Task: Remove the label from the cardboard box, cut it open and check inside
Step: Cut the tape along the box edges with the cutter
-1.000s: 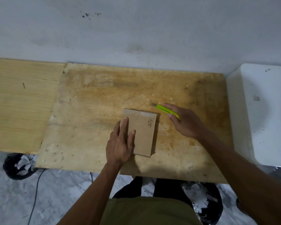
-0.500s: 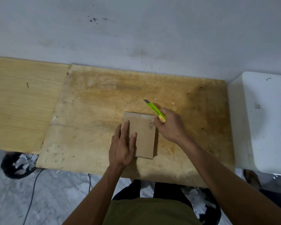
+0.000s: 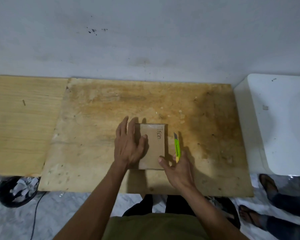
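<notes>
Cardboard box [image 3: 154,146] lies closed under left hand [image 3: 128,146], knife [image 3: 177,147] beside.

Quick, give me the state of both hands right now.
Left hand: open, fingers spread, palm flat on the cardboard box.
Right hand: closed on the green utility knife, blade out, alongside the box's right edge.
</notes>
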### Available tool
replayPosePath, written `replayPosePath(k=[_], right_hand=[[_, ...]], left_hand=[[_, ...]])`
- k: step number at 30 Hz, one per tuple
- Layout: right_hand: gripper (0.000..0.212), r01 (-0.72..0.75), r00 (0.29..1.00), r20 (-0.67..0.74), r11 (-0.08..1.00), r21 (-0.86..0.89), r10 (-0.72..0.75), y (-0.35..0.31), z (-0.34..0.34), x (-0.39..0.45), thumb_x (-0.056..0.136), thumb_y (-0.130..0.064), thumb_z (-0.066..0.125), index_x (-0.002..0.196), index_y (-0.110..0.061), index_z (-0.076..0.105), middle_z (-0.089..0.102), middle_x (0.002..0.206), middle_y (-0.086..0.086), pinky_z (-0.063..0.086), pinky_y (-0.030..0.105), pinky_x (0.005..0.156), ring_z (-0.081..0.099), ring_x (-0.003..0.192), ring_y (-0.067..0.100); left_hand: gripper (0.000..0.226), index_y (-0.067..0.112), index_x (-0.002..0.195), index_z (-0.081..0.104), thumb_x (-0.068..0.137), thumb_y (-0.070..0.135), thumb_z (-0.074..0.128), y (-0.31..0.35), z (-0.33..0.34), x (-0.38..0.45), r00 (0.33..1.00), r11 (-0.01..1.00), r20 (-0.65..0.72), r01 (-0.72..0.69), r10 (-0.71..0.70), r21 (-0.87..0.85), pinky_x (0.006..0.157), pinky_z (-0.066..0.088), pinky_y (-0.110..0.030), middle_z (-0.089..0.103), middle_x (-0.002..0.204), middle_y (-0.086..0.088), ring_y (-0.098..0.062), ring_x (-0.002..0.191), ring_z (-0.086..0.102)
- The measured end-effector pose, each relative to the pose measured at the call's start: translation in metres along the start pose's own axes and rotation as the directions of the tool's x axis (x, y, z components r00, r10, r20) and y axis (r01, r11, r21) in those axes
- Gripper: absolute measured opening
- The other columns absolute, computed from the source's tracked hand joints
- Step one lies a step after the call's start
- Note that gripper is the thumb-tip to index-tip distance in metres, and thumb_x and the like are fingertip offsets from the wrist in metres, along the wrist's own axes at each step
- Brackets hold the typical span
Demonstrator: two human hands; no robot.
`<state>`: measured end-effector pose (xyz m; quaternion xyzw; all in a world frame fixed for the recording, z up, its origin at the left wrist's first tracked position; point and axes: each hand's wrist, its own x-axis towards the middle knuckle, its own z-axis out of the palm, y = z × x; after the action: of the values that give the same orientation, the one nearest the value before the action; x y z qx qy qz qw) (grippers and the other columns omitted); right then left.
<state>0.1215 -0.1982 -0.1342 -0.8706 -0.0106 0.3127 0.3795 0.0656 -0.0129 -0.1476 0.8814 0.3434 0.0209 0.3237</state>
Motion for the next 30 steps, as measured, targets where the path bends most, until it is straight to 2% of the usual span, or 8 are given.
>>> replayPosePath(k=[3,5,9,11,14,17,23,30], right_hand=[[0.054,-0.086,0.996,-0.004,0.992,0.096,0.087,0.001,0.014,-0.008,0.067,-0.055,0.079,0.098,-0.038,0.038,0.064,0.101,-0.005,0.057,0.044,0.081,0.066,0.090,0.018],[0.049,-0.105,0.993,-0.021,0.972,0.212,0.112,0.002,0.019,-0.007,0.061,-0.055,0.078,0.089,-0.037,0.042,0.067,0.092,-0.003,0.059,0.048,0.072,0.069,0.080,0.021],[0.043,-0.066,0.989,-0.106,0.957,0.283,0.099,-0.006,0.013,0.000,0.063,-0.046,0.080,0.091,-0.039,0.048,0.070,0.089,-0.004,0.059,0.048,0.072,0.069,0.078,0.022],[0.039,-0.014,0.981,-0.182,0.965,0.263,0.064,-0.013,0.002,0.007,0.073,-0.029,0.082,0.101,-0.024,0.055,0.066,0.088,-0.007,0.055,0.039,0.077,0.066,0.081,0.020],[0.029,0.057,0.961,-0.276,0.977,0.204,0.002,-0.027,-0.015,0.025,0.079,-0.019,0.078,0.098,-0.014,0.058,0.060,0.082,-0.009,0.044,0.027,0.073,0.060,0.080,0.019],[0.024,0.082,0.962,-0.271,0.983,0.163,-0.036,-0.041,-0.024,0.047,0.080,-0.019,0.077,0.097,-0.017,0.060,0.064,0.087,-0.005,0.046,0.030,0.074,0.061,0.082,0.020],[0.020,0.134,0.971,-0.210,0.987,0.092,-0.113,-0.045,-0.025,0.074,0.080,-0.013,0.074,0.099,-0.012,0.067,0.067,0.092,-0.006,0.042,0.025,0.076,0.063,0.087,0.016],[0.021,0.132,0.979,-0.163,0.990,0.057,-0.121,-0.037,-0.027,0.082,0.083,-0.019,0.073,0.102,-0.013,0.066,0.070,0.098,-0.004,0.038,0.022,0.073,0.062,0.088,0.013]], left_hand=[[0.069,0.020,0.154,0.024,0.097,0.049,0.049,-0.002,-0.009,0.028,0.980,0.996,0.190,-0.074,0.062,0.056,0.119,0.018,-0.047,0.022,0.162,-0.009,-0.031,0.149,0.011],[0.062,0.015,0.150,0.035,0.097,0.042,0.052,0.000,-0.013,0.033,0.967,0.999,0.255,-0.029,0.021,0.029,0.115,0.028,-0.044,0.036,0.152,-0.013,-0.033,0.141,0.026],[0.048,0.015,0.137,0.053,0.095,0.038,0.056,0.002,-0.018,0.023,0.987,0.991,0.106,0.128,-0.124,-0.032,0.105,0.037,-0.043,0.050,0.133,-0.019,-0.038,0.126,0.041],[0.050,0.017,0.131,0.058,0.090,0.045,0.058,-0.002,-0.018,0.014,0.978,0.976,0.060,0.206,-0.202,-0.074,0.101,0.044,-0.045,0.056,0.123,-0.019,-0.038,0.117,0.050],[0.057,0.016,0.126,0.063,0.083,0.055,0.060,0.000,-0.018,-0.005,0.954,0.933,0.037,0.297,-0.296,-0.204,0.086,0.056,-0.045,0.066,0.103,-0.008,-0.030,0.098,0.064],[0.046,0.014,0.121,0.064,0.088,0.047,0.065,0.004,-0.012,-0.022,0.914,0.865,0.045,0.396,-0.402,-0.308,0.082,0.056,-0.043,0.066,0.087,0.001,-0.027,0.090,0.066],[0.045,0.018,0.116,0.062,0.085,0.052,0.066,0.006,0.004,-0.039,0.859,0.788,0.102,0.503,-0.502,-0.355,0.082,0.057,-0.047,0.071,0.102,-0.005,-0.028,0.093,0.067],[0.065,0.013,0.139,0.042,0.087,0.047,0.063,0.008,0.008,-0.033,0.912,0.890,0.040,0.407,-0.408,-0.207,0.094,0.050,-0.044,0.053,0.135,-0.014,-0.033,0.120,0.055]])
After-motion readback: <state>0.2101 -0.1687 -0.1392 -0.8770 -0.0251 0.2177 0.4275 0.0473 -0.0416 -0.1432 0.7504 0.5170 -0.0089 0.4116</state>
